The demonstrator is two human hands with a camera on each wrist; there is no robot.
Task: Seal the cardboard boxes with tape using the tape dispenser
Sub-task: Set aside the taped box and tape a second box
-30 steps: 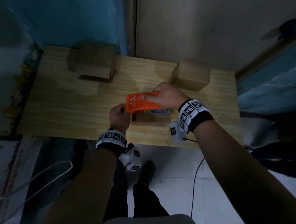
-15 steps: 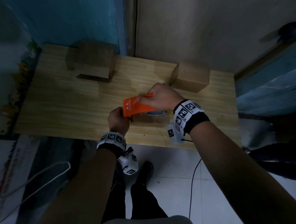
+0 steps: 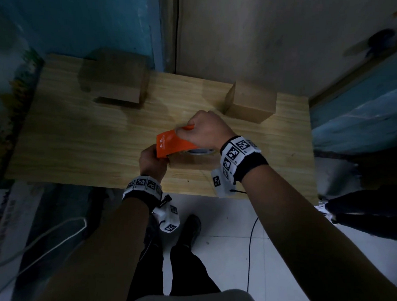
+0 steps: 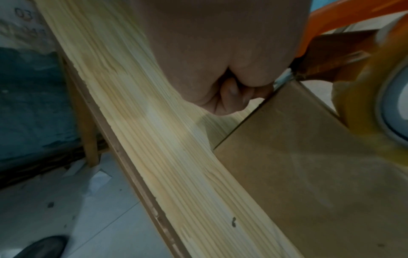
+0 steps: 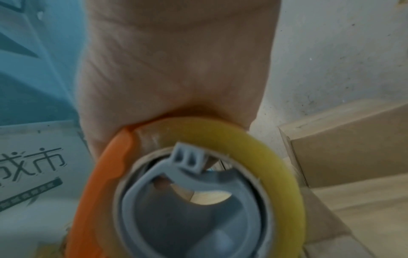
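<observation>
The orange tape dispenser [image 3: 173, 144] has tipped down lower over the box [image 3: 191, 164] near the bench's [image 3: 66, 143] front edge. The right hand [image 3: 205, 131] grips it; the left hand [image 3: 151, 161] pinches the box's left end. Pull straight and press hard. Two more boxes wait farther back.

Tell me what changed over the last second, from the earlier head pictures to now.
The right hand has drawn the orange tape dispenser leftward across the top of the near box and tipped its left end down at the box's left edge. The left hand stays at that edge, fingers curled. The right hand's grip on the dispenser is unchanged. The two far boxes and the table have not moved.
</observation>
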